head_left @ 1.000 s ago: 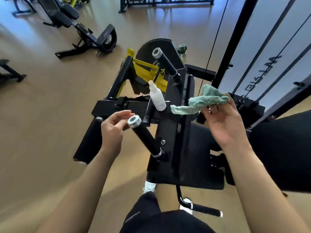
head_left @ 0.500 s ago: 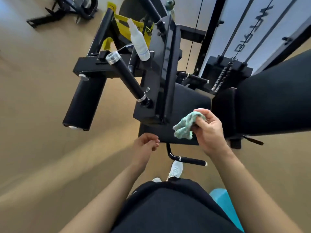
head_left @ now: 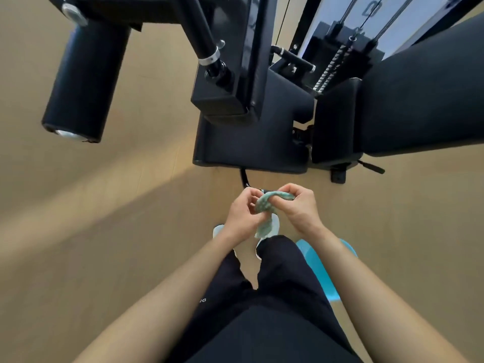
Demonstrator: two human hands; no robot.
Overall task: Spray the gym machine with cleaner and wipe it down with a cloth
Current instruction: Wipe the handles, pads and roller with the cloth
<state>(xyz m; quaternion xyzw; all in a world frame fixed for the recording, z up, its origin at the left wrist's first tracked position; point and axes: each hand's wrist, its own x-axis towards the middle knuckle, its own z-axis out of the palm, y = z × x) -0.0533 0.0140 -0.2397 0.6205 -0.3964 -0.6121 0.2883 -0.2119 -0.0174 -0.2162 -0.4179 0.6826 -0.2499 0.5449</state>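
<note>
Centre of frame: left hand [head_left: 242, 214] and right hand [head_left: 298, 208] both pinch the bunched green cloth [head_left: 265, 209], fingers closed on it, one end hanging down. Gym machine [head_left: 251, 142] fills the upper frame, apart from the hands.

You see a soft, nubby green cloth [head_left: 267, 205], a matt black padded vinyl seat [head_left: 251, 145], a glossy black metal frame [head_left: 255, 48] and smooth tan wood flooring [head_left: 78, 218].
</note>
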